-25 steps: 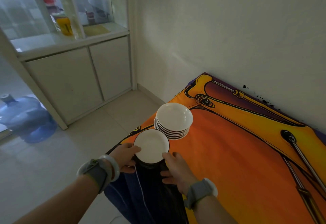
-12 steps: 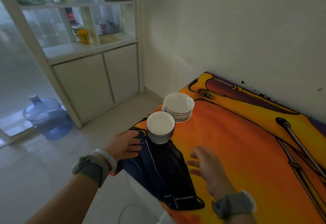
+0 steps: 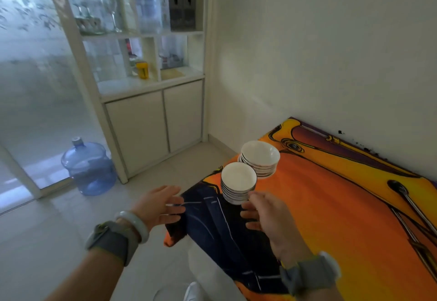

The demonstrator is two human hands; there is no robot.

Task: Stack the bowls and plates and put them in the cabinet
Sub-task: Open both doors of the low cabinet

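Pretty dim and soft on my feed. Daylight comes through the frosted glass door (image 3: pixel 35 92) up-left of the left hand (image 3: pixel 157 206), blown out at the top. Fisheye bends the cabinet (image 3: pixel 151 125) frame above it; its fingers (image 3: pixel 172 218) look slightly smeared. Shadows are faint and soft.

A stack of small white ceramic bowls (image 3: pixel 238 182) stood upright at the orange cloth's (image 3: pixel 331 206) corner, just beside a stack of wider white shallow bowls (image 3: pixel 260 158); the white two-door cabinet (image 3: pixel 153 125) stood well apart, doors closed
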